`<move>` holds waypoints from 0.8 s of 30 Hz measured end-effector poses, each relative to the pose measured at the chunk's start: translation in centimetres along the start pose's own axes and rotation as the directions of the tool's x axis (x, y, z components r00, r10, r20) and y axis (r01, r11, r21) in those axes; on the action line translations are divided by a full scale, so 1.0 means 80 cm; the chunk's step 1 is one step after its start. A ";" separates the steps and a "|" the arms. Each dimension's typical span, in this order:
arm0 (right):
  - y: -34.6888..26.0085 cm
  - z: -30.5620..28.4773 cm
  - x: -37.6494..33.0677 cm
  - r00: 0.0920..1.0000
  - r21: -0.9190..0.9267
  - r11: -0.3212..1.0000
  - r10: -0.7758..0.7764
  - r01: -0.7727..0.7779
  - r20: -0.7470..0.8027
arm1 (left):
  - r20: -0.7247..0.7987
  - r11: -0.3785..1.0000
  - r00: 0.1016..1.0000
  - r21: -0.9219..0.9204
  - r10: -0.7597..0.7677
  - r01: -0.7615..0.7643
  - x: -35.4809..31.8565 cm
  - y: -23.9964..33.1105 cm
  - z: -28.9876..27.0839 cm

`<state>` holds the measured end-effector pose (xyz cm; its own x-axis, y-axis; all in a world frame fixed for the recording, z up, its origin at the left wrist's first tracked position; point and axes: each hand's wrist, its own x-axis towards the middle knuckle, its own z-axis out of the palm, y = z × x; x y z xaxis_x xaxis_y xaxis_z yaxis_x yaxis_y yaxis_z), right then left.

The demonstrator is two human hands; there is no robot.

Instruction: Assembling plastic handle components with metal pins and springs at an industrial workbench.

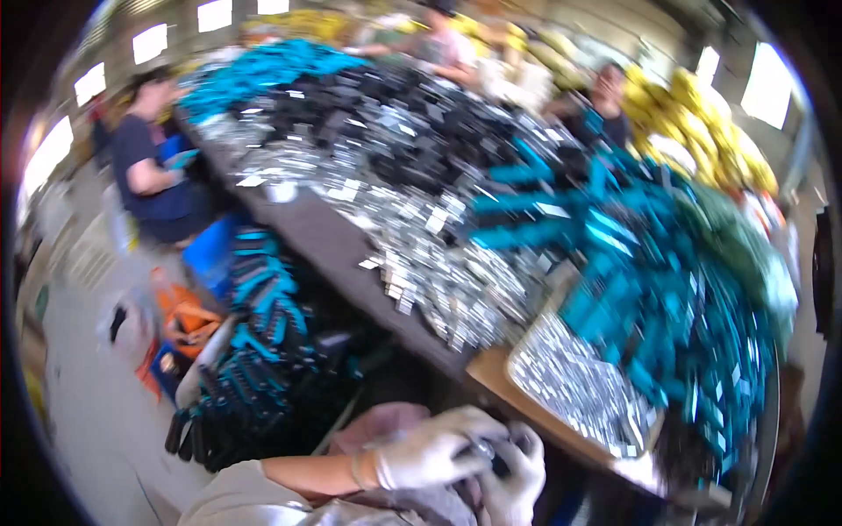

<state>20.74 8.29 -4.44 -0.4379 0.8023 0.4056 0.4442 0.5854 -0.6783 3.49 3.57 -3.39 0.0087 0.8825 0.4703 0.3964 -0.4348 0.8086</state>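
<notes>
My left hand point(425, 453), in a white glove, is closed with its fingertips pinched around a small dark, shiny piece point(481, 449). My right hand point(519, 478), gloved the same way, is closed at the other side of it, fingers bent inward. Both hands meet low in the picture, just off the near edge of a big table. Blur and the fingers hide what kind of piece it is. Nearest to the hands is a shallow tray point(542, 399) heaped with small silvery metal pieces.
Across the table lie heaps of silvery pieces point(438, 276), black parts point(412, 131) and teal strips point(631, 289). A pile of black-and-teal pieces point(250, 377) sits below at left. A person point(149, 167) is at the left; others work across the table. Yellow sacks point(702, 131) stand behind.
</notes>
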 end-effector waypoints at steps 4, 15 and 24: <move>0.015 -0.011 0.006 0.987 0.233 0.961 0.133 -0.149 0.086 | 0.127 0.967 0.963 -0.059 -0.238 0.247 0.019 0.013 -0.014; 0.031 -0.026 -0.039 0.917 0.570 0.737 0.392 -0.363 0.076 | 0.007 0.923 0.932 0.139 -0.363 0.359 0.008 0.016 0.013; 0.040 -0.024 -0.055 0.735 0.832 0.237 0.624 -0.501 0.264 | -0.136 0.851 0.905 -0.420 -0.402 0.315 -0.007 -0.005 0.030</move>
<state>25.58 6.86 -7.26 -0.2513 0.9244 -0.2871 -0.3259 -0.3601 -0.8742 5.51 3.64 -4.80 -0.2769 0.9493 0.1486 -0.0450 -0.1673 0.9849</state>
